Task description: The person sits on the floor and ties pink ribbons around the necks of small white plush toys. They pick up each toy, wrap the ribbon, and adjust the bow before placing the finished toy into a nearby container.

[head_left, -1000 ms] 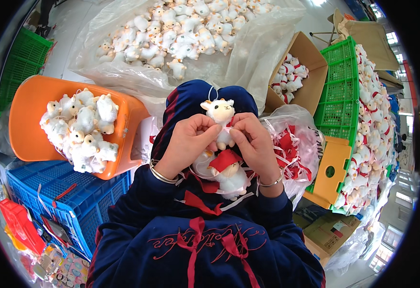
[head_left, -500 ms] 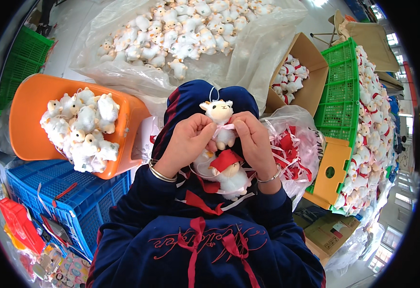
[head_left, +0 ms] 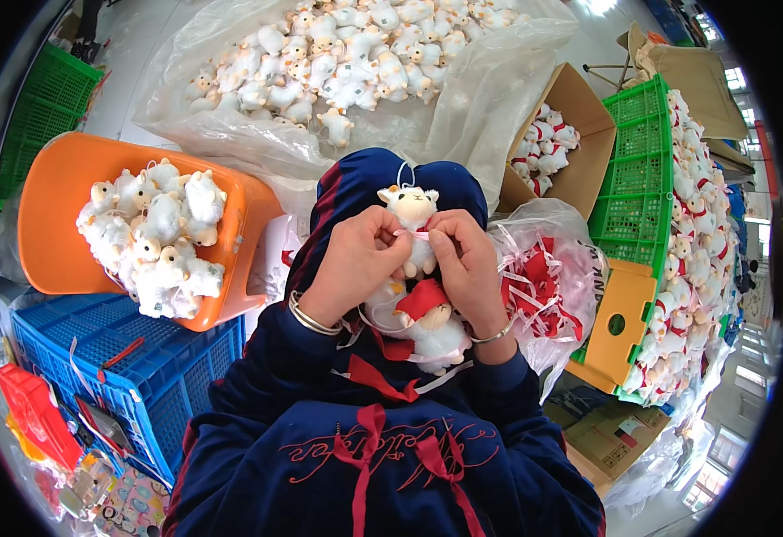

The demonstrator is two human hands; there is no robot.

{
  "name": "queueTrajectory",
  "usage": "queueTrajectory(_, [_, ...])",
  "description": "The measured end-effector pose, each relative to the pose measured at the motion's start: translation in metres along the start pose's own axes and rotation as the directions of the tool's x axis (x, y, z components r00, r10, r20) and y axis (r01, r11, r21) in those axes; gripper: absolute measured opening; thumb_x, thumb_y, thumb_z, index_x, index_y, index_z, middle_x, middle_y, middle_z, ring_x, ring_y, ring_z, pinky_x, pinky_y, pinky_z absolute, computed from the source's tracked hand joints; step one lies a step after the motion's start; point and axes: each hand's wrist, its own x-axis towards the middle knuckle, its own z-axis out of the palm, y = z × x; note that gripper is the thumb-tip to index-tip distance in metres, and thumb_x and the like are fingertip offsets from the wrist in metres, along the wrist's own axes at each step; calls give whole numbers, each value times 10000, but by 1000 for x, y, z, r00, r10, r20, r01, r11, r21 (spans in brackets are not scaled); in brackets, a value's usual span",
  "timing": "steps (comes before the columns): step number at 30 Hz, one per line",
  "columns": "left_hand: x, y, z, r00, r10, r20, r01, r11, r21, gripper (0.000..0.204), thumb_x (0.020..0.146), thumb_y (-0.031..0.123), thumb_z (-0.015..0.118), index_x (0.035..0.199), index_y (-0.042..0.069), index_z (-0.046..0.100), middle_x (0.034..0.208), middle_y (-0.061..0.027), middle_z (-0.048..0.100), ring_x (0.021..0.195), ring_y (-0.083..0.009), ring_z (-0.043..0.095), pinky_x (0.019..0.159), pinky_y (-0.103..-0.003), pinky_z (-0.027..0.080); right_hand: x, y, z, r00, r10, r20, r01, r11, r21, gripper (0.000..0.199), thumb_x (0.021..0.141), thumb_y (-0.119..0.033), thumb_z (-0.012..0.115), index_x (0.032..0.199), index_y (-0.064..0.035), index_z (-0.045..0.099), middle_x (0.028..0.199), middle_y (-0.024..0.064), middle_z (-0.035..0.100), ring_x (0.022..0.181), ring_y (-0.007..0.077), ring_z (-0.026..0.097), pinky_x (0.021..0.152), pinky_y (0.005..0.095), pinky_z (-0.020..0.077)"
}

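Over my lap, a small white plush sheep (head_left: 411,206) with a hanging loop sits upright between my hands. A thin pink ribbon (head_left: 417,234) crosses its neck, with a bit of red showing beside it. My left hand (head_left: 356,259) pinches the ribbon at the toy's left side. On the other side, my right hand (head_left: 470,268) has thumb and fingers closed on the ribbon too. Just below lies another plush sheep (head_left: 441,340) with a red cloth over its head. Nearer my body rests a loose red cloth piece (head_left: 381,379) with pale ribbon ends.
Plush sheep lie on an orange stool (head_left: 51,215) at left, above a blue crate (head_left: 150,358). More cover a plastic sheet (head_left: 463,125) ahead. To the right are a cardboard box (head_left: 579,107), a bag of red ribboned pieces (head_left: 544,286) and a green crate (head_left: 629,197) beside dressed sheep.
Both hands stay at the sheep's neck. The left fingertips have shifted along the ribbon, and some red now shows at the neck. The view has shifted slightly.
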Motion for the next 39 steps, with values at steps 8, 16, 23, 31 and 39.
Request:
queueTrajectory(8, [3, -14, -18, 987, -43, 156, 84, 961, -264, 125, 1000, 69, 625, 1096, -12, 622, 946, -57, 694, 737, -83, 687, 667, -225, 562, 1, -4, -8, 997, 73, -11, -72, 996, 57, 170, 1052, -99, 556, 983, 31, 641, 1071, 98, 643, 856, 171, 603, 766, 283, 493])
queueTrajectory(16, [1, -12, -12, 994, -17, 112, 42, 972, -230, 124, 1066, 128, 590, 1065, 7, 616, 910, -39, 696, 699, -83, 692, 647, -222, 571, 1, -4, 3, 999, -31, -38, 28, 997, -72, 97, 999, -52, 620, 937, 22, 604, 1059, 103, 623, 854, 192, 597, 753, 305, 491])
queueTrajectory(23, [-4, -21, -8, 994, 34, 107, 0, 952, -307, 134, 1070, 117, 574, 1065, -12, 610, 899, -67, 704, 742, -113, 729, 665, -249, 596, -5, 1, 4, 998, 46, -51, -44, 999, 30, 70, 1002, -42, 612, 963, 14, 599, 1055, 102, 629, 865, 178, 599, 754, 295, 494])
queueTrajectory(31, [2, -11, -20, 981, -76, 179, 140, 914, -381, 178, 1084, 163, 561, 1043, 0, 619, 872, -66, 699, 724, -123, 725, 661, -245, 592, 2, -1, -4, 999, -43, 0, 43, 999, -16, 57, 981, -38, 651, 964, -1, 612, 1068, 99, 630, 875, 168, 605, 761, 291, 499])
queueTrajectory(39, [3, -6, -11, 987, -120, 105, 148, 938, -315, 126, 1036, 122, 618, 1054, -2, 622, 851, -42, 682, 675, -79, 674, 636, -221, 552, 4, -7, -8, 999, 39, 19, -39, 999, -19, 59, 960, -19, 670, 959, -5, 613, 1055, 94, 620, 874, 178, 613, 769, 301, 507])
